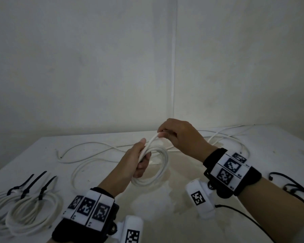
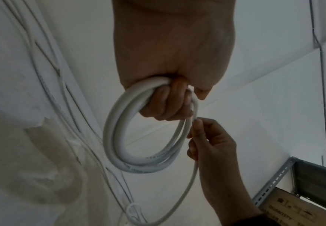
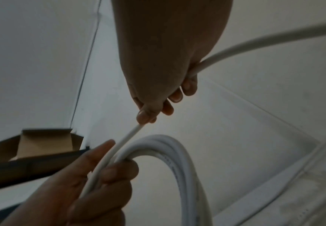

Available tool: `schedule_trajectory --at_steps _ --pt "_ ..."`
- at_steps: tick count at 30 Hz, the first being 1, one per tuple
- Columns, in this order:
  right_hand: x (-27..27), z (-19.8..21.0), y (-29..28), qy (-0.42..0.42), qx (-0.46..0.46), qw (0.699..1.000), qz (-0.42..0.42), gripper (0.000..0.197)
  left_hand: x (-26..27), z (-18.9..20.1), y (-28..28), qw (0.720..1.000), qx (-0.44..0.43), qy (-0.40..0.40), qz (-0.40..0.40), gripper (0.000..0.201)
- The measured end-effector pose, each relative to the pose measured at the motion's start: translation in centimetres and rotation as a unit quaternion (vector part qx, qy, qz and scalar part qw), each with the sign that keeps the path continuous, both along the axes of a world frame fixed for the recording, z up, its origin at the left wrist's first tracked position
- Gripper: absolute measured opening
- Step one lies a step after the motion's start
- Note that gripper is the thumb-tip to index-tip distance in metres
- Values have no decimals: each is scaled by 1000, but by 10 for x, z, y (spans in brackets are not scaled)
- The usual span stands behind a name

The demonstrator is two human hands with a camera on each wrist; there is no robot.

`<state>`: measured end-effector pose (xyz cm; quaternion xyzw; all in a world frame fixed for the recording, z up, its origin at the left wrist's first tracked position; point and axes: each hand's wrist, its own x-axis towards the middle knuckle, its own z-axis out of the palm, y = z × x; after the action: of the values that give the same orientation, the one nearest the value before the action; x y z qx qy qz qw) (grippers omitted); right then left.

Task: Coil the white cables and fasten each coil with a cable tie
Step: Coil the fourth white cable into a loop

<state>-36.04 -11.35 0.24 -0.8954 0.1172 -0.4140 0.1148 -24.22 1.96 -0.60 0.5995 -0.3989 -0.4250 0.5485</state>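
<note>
White cable (image 1: 158, 155), black cable ties (image 1: 33, 183), seemingly brown cardboard box (image 3: 40, 145).

Taking the round white cable coil (image 1: 152, 170) held above the white surface (image 1: 174, 204) as landmark: left of it, loose white cable strands (image 1: 88, 156) loop across the surface, and farther left lie finished white coils bound with black cable ties (image 1: 25, 206). Right of it, black cable ties (image 1: 288, 183) lie by the surface edge, with more loose cable behind. Below it the bare stained patch leaves room for hands. The grey wall (image 1: 112, 67) closes off the far side.
</note>
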Motion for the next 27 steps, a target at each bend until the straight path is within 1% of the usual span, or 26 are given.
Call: schedule_trajectory --at_steps 3,11,13,15,17,18,20,22,24,27 --pt "-2 -1 -3 4 62 998 -10 25 -2 4 1 1000 -11 4 23 45" --pt "-8 -15 7 -11 111 994 -2 22 1 12 1 994 -74 33 69 41" --pt "-7 -19 15 -14 167 986 5 24 1 11 -1 991 -89 66 73 41" --pt "-7 -18 23 -20 247 969 8 27 1 11 -1 987 -103 106 69 42" --pt "-8 -11 32 -29 329 943 32 36 2 12 -3 983 -115 131 61 42" --pt "-8 -8 36 -38 373 926 52 38 3 13 -3 982 -120 136 61 43" --pt "-6 -4 41 -60 456 883 93 38 4 14 -4 980 -126 141 62 44" --pt "-5 -2 42 -73 511 848 123 35 5 13 -6 979 -127 144 63 44" --pt "-5 -3 39 -75 532 832 137 32 5 10 -6 980 -124 143 57 43" --pt "-9 -4 34 -64 525 837 138 33 7 7 -3 983 -112 141 17 42"
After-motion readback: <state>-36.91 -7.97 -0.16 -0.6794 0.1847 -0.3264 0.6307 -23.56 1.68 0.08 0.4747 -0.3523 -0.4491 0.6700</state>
